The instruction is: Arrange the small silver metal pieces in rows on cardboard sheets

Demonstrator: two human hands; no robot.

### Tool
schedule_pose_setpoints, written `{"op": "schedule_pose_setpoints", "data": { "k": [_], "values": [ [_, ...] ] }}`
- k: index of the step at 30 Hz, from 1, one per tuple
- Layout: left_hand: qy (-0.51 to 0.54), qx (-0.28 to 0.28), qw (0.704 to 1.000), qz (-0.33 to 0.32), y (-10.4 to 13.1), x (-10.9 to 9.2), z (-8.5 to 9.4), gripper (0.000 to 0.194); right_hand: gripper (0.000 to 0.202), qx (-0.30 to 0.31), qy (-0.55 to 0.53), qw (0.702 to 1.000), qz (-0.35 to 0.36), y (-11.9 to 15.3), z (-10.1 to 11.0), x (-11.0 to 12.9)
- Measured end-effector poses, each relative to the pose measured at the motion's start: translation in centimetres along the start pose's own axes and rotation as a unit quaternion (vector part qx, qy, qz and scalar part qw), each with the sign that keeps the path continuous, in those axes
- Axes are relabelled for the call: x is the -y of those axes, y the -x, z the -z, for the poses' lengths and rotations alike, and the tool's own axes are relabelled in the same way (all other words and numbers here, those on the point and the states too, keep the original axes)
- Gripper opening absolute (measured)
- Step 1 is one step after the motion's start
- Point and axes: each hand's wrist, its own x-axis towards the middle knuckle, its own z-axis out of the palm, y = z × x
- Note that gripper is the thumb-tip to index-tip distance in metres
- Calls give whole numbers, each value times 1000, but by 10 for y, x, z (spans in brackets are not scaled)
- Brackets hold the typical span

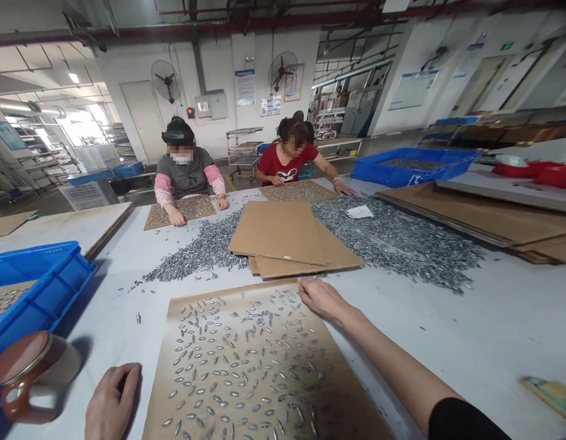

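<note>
A cardboard sheet (161, 391) lies in front of me on the white table, covered with many small spindle-shaped metal pieces (220, 400). My right hand (322, 297) is at the sheet's far right corner, its fingers curled and closed on the edge. Their tips are partly hidden. To the left of the sheet, my left hand (111, 400) rests on the table with curled fingers and nothing visible in them. Beyond the sheet lie more cardboard sheets (280, 232), stacked askew, between heaps of the same metal pieces (402, 238).
At left stand a blue crate (49, 299) and a lidded brown mug (58, 373). Two people sit across the table, each with a hand at a piece-covered sheet (186, 209). Back right are a blue tray (402, 174) and stacked cardboard (494, 214).
</note>
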Motion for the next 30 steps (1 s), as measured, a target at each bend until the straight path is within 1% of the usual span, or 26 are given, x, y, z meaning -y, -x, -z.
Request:
{"op": "schedule_pose_setpoints", "data": {
  "k": [4,9,11,13,15,16,18,19,21,22,24,25,27,30],
  "values": [
    [4,-9,1000,-6,0,-4,1,38,18,8,5,1000,0,9,-3,6],
    [31,-21,999,-14,4,-8,1,36,18,27,2,1000,8,9,-2,7],
    [48,-19,999,-15,6,-8,6,38,19,34,15,999,14,10,2,8],
    [64,-22,998,-15,6,-13,14,40,22,29,30,999,17,13,6,12],
    [76,-27,996,-31,4,-26,24,40,24,12,24,999,24,17,9,22],
    [82,-25,995,-50,2,-37,27,39,25,5,8,999,34,19,10,29],
    [107,11,987,-119,-4,-67,28,35,26,11,-36,997,66,20,11,47],
    [121,39,979,-161,-8,-85,24,33,26,21,-55,995,86,20,9,57],
    [132,104,955,-244,-19,-124,8,28,25,41,-72,990,114,16,5,75],
    [127,123,945,-275,-24,-143,-3,25,25,46,-72,989,120,14,3,83],
    [89,148,933,-315,-36,-176,-29,23,25,46,-64,990,116,7,-2,94],
    [54,163,926,-335,-41,-190,-42,25,24,44,-60,991,112,3,-4,98],
    [31,181,915,-360,-50,-214,-67,25,23,41,-53,992,108,-4,-5,102],
    [-4,195,896,-398,-61,-241,-96,24,22,52,-42,992,108,-11,-4,105]
  ]
}}
